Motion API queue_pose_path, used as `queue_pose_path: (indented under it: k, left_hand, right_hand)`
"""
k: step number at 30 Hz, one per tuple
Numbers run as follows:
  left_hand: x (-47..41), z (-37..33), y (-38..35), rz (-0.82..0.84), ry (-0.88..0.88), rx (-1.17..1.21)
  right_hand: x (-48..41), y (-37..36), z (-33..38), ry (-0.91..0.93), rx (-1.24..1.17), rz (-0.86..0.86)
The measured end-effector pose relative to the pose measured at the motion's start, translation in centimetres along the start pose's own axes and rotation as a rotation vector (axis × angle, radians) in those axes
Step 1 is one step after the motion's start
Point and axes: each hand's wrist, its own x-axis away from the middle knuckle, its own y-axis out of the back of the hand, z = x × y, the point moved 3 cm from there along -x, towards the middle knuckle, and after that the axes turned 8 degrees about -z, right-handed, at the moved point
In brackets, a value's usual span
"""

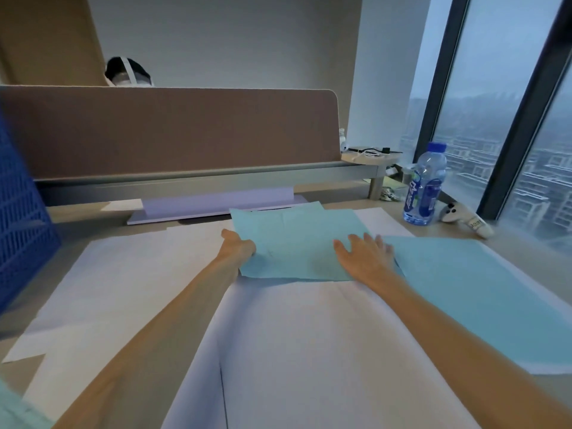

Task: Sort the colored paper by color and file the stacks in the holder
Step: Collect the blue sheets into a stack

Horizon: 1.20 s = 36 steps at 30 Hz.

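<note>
Partly hidden beneath its edge, the left hand [237, 245] pinches the teal sheet [294, 235]; the right hand [362, 256] lies spread on top.

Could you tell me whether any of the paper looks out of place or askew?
Yes. The teal stack between the left hand and right hand is fanned, its far edges not lining up, and another teal sheet lies skewed to its right, not on the stack.

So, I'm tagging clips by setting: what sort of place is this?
Probably a high-rise office: a desk with a fabric divider, another person behind it, and tall windows looking down on city buildings.
</note>
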Motion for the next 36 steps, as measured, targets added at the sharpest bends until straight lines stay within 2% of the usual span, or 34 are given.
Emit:
queue_pose_path:
  k: [2,4,8,11,14,17,21,29,33,36]
  left_hand:
    - [0.3,-0.2,0.0,0.030,-0.014,-0.032]
    - [0.3,-0.3,-0.5,0.091,-0.041,-0.052]
    - [0.7,-0.3,-1.4,0.150,-0.071,-0.092]
    - [0.8,-0.1,-1.7,0.161,-0.061,-0.082]
    - [0.9,-0.2,-1.8,0.163,-0.046,-0.036]
    - [1.2,-0.6,-2.3,0.125,-0.059,0.002]
    - [1.9,-0.6,-3.5,0.093,-0.083,-0.030]
    - [2.2,-0.4,-2.4,0.094,-0.085,-0.131]
    - [2.6,-0.1,-0.8,0.150,-0.089,-0.152]
    - [3.6,0.1,0.1,0.270,-0.092,-0.137]
  right_hand:
    - [-0.4,-0.4,-2.7,-0.205,0.071,0.110]
    - [-0.2,-0.7,-4.0,-0.250,0.094,0.161]
    - [0.1,-0.5,-2.9,-0.114,0.070,0.111]
    - [-0.1,0.4,-1.6,-0.021,-0.031,0.159]
    - [-0.9,1.5,-2.7,-0.054,0.059,0.121]
    - [-0.9,1.5,-4.7,-0.158,0.074,0.169]
    - [-0.5,1.9,-4.6,-0.023,0.059,0.057]
    - [0.2,2.6,-2.4,0.275,0.432,-0.090]
    - [0.6,3.9,-0.6,0.248,0.347,-0.147]
    - [0.8,4.7,2.2,0.221,0.140,-0.103]
